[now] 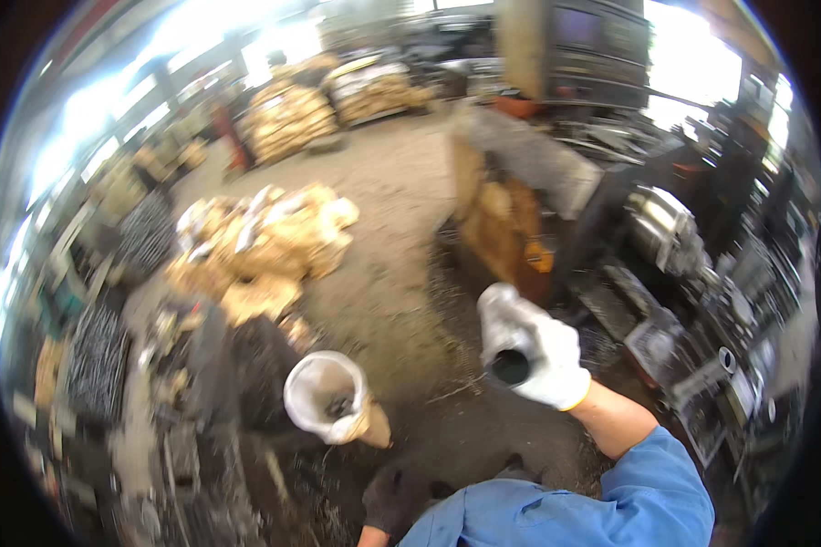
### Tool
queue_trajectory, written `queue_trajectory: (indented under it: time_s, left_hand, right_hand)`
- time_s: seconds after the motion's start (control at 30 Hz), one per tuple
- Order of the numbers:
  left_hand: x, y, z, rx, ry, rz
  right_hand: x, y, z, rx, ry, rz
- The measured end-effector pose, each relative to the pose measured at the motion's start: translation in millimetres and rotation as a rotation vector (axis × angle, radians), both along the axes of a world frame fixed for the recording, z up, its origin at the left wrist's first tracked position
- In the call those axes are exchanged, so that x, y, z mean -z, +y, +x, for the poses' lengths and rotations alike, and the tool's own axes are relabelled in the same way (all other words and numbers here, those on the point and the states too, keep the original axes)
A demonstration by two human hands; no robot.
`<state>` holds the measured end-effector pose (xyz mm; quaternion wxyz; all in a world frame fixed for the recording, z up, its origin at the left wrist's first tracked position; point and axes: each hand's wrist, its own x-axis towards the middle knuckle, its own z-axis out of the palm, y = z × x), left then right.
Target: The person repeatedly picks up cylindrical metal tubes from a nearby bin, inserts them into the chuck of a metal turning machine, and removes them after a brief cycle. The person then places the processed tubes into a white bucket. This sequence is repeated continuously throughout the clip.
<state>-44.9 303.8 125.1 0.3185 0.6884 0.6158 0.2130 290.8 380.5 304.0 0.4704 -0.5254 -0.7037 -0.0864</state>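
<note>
My right hand (544, 362), in a white glove with a yellow-edged cuff, is wrapped round a short metal tube (511, 367) whose dark open end faces me. In a dark glove, my left hand (391, 496) hangs low by my body at the bottom; blur and shadow hide its fingers. Between the hands, further left, stands a white bucket-like container (300, 410) with small dark pieces at its bottom. Right of my right hand is a machine resembling a lathe, with a shiny metal chuck (660, 215).
Lumpy tan sacks (267, 236) lie on the floor ahead, with stacked sacks (291, 119) behind. A rusty cabinet (496, 219) with a grey top stands beside the machine. Bundles of dark metal parts (99, 359) and a cluttered bench line the left.
</note>
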Motion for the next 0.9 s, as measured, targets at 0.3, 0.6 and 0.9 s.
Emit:
queue_trajectory:
  time_s: [0.3,0.6,0.9]
  left_hand:
    - [-178.4,-34.5,-123.8,-0.126,0.297,0.707]
    - [-155.8,-84.4,-233.0,-0.295,0.263,0.205]
    - [-281.8,-91.0,-475.7,-1.388,0.38,0.594]
  right_hand:
    - [40.9,35.9,-284.0,-0.913,-0.316,-0.645]
    - [92.7,34.3,-439.9,-1.457,-0.615,-0.831]
    - [114.6,74.2,-557.4,-1.756,-0.77,-1.007]
